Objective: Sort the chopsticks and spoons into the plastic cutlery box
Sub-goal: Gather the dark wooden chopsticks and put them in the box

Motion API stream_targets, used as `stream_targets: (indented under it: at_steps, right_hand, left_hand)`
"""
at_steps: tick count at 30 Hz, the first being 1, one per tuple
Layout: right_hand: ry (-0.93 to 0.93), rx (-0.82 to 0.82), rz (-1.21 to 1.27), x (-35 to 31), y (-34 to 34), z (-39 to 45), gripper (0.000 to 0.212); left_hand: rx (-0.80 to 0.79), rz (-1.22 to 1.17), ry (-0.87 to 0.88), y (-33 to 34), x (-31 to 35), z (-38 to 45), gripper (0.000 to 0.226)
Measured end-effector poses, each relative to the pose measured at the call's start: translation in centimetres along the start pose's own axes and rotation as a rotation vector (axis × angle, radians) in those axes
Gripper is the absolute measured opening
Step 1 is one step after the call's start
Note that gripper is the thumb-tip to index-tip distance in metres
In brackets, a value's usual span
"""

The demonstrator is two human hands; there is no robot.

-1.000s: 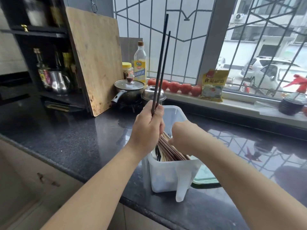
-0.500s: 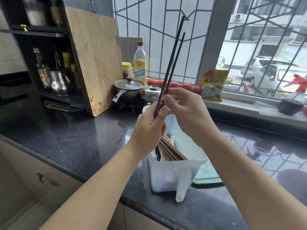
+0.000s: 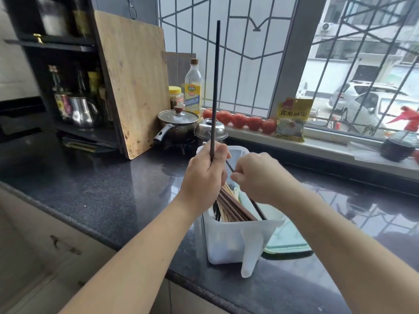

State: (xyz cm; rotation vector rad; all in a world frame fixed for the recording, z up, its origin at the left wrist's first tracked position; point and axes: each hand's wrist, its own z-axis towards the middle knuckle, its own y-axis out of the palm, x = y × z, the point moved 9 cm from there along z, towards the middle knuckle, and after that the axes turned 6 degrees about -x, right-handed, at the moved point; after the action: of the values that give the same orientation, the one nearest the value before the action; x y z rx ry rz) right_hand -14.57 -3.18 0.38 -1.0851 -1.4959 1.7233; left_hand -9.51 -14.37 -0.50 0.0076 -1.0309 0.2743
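Holding one black chopstick (image 3: 215, 87) per hand: left hand (image 3: 204, 175), right hand (image 3: 260, 177).

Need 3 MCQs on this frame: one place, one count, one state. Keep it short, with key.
1. Where does the cutlery box stand?
A. on the dark countertop
B. on the windowsill
C. on the shelf

2. How many dark chopsticks does the left hand hold upright?
A. none
B. one
C. three

3. What is the right hand doing?
A. resting flat on the counter
B. holding the pot lid
C. pinching a dark chopstick slanted into the box

Key: 1 A, the box sits on the counter, near its front edge. 2 B, a single upright chopstick rises from the fist. 3 C, the fingers close on a thin dark stick whose lower end is inside the box.
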Motion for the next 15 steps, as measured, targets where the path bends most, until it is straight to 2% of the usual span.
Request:
stream_targets:
  at_steps: [3, 9, 11, 15]
  right_hand:
    - [-0.002, -0.038, -0.128, -0.2, 2.1, 0.6, 0.033]
    - [0.033, -0.075, -0.155, 0.3, 2.9, 0.8, 0.034]
    - [0.025, 0.051, -0.009, 0.8, 0.9, 0.5, 0.029]
    - [-0.146, 0.358, 0.599, 0.0, -4.7, -1.9, 0.016]
  left_hand:
    - [0.005, 0.035, 0.011, 0.0, 0.0, 0.0, 0.030]
    - [0.011, 0.030, -0.002, -0.1, -0.2, 0.1, 0.028]
    - [0.002, 0.006, -0.011, 0.0, -0.4, 0.2, 0.028]
    - [-0.020, 0.027, -0.042, 0.2, -0.7, 0.4, 0.028]
